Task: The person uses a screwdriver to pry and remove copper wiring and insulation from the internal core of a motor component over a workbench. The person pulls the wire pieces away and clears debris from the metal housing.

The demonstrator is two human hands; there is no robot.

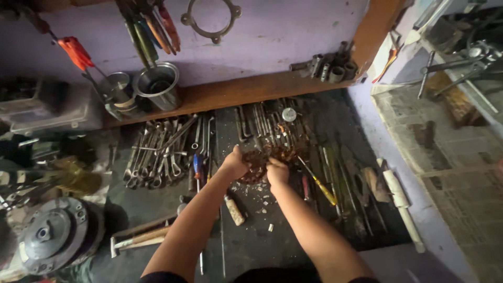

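1. Two bare forearms rise from the bottom edge of the head view and meet over the middle of a dark, littered workbench (293,246).
2. At the left wrist's end, the left hand (234,163) is curled, fingers closed against the left side of a round, rusty brown part (258,165).
3. On the other side, the right hand (277,172) is a loose fist pressed to the same part from the right; its fingers are folded in, though whether they wrap fully around it cannot be told.
4. That rusty part sits between both hands at the bench's centre, with pale chips scattered on the surface just below it.
5. Left of the hands lies a heap of spanners (157,157), and a blue-handled tool (197,165) lies just beside the left wrist.
6. Right of the hands, a yellow-handled screwdriver (320,186) lies at a slant among long dark tools, and a white tube (401,202) rests near the bench's right edge.
7. Behind, a wooden shelf (236,91) carries a steel cup (157,84) and a cluster of sockets (330,65).
8. A ring-shaped gasket (212,18) hangs on the purple wall above.
9. At lower left stands a round grey metal housing (52,233).
10. Newspaper (445,152) covers the surface at far right.
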